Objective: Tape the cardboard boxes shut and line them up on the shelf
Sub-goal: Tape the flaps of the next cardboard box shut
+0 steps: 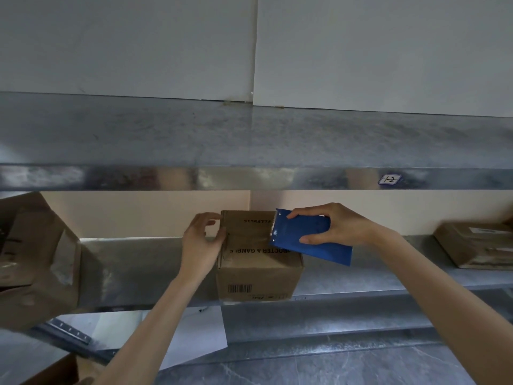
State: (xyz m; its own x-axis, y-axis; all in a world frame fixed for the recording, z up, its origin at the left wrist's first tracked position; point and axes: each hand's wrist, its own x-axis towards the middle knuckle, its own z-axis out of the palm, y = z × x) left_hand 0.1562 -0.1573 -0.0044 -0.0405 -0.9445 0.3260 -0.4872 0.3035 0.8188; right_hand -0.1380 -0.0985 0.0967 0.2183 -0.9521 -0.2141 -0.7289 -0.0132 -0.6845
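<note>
Box (258, 273) sits at the front edge of the lower shelf (388, 276), between both hands. Probably light, with stiff walls and flaps that give; best taken by the two side walls, low. Front face has a barcode; the top reads upside down "…OCTER & GAMBLE", plus a number too blurred to read. Left hand (201, 240) is cupped loosely against the left wall, steadying. Right hand (336, 225) grips a blue dispenser (311, 237), its toothed end on the box top. Other boxes stand far left (33, 259) and far right (477, 245). Upper shelf tag (389, 179) reads "+2" or "12".
</note>
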